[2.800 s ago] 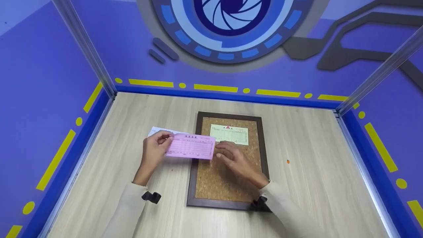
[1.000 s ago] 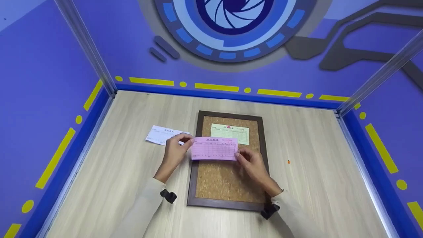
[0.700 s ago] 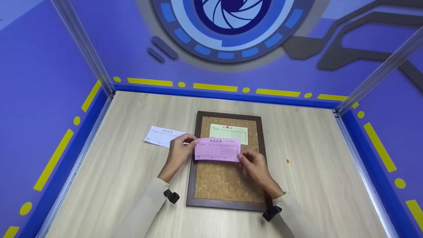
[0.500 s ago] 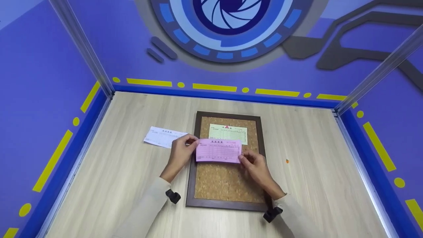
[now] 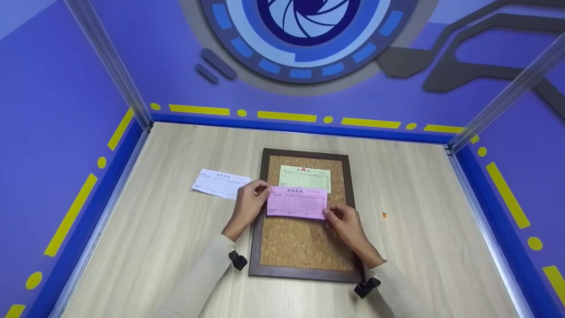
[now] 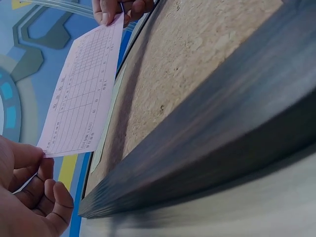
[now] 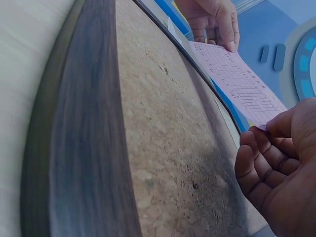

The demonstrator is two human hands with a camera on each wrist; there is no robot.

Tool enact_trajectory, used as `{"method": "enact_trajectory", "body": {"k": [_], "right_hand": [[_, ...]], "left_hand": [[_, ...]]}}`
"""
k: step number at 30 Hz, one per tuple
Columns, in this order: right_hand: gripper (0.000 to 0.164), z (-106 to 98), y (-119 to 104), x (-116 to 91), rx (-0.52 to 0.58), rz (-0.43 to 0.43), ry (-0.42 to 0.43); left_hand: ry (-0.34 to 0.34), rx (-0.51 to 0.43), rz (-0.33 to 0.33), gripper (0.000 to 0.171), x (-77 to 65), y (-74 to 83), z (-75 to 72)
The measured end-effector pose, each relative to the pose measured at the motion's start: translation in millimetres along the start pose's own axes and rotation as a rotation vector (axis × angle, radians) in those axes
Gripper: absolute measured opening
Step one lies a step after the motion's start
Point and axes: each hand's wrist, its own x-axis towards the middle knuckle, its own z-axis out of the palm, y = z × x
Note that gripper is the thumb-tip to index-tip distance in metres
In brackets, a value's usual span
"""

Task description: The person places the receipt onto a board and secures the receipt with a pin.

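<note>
A pink printed form slip (image 5: pixel 298 203) is stretched between both hands above the cork board (image 5: pixel 304 247). My left hand (image 5: pixel 248 203) pinches its upper left corner between thumb and fingers. At the lower right corner, the thumb and fingers of my right hand (image 5: pixel 348 225) pinch the paper. Both wrist views show the slip (image 6: pixel 84 94) raised off the cork, casting a shadow. Behind it, a pale green slip (image 5: pixel 304 176) lies on the board under a red pin (image 5: pixel 303 169); the pink slip overlaps its lower edge in the head view.
A white printed slip (image 5: pixel 218 182) lies on the table left of the board, partly behind the left hand. A tiny orange object (image 5: pixel 384 215) sits on the wood to the right. Dark frame edges (image 5: pixel 304 272) border the cork, and blue walls (image 5: pixel 176 88) enclose the table.
At first only the left hand held the pink slip, left of the board; the right hand then took its right end. Both hands have carried it rightward over the cork, beneath the green slip.
</note>
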Motion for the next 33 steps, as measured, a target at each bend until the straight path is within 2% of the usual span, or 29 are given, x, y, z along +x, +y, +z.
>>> {"method": "enact_trajectory", "body": {"k": [6, 15, 24, 33], "right_hand": [[0.006, -2.8, 2.4, 0.2, 0.012, 0.027, 0.02], [0.008, -7.7, 9.8, 4.2, -0.01, 0.037, 0.005], [0.009, -9.9, 18.1, 8.9, -0.075, 0.019, 0.007], [0.007, -9.7, 23.4, 8.7, -0.106, 0.026, 0.02]], "left_hand": [[-0.011, 0.021, -0.021, 0.005, 3.7, -2.1, 7.3], [0.006, 0.041, -0.044, 0.004, 7.0, -7.3, 17.4], [-0.005, 0.12, -0.033, 0.005, 9.6, -10.6, 21.3], [-0.014, 0.182, 0.011, 0.005, 13.8, -15.8, 26.5]]}}
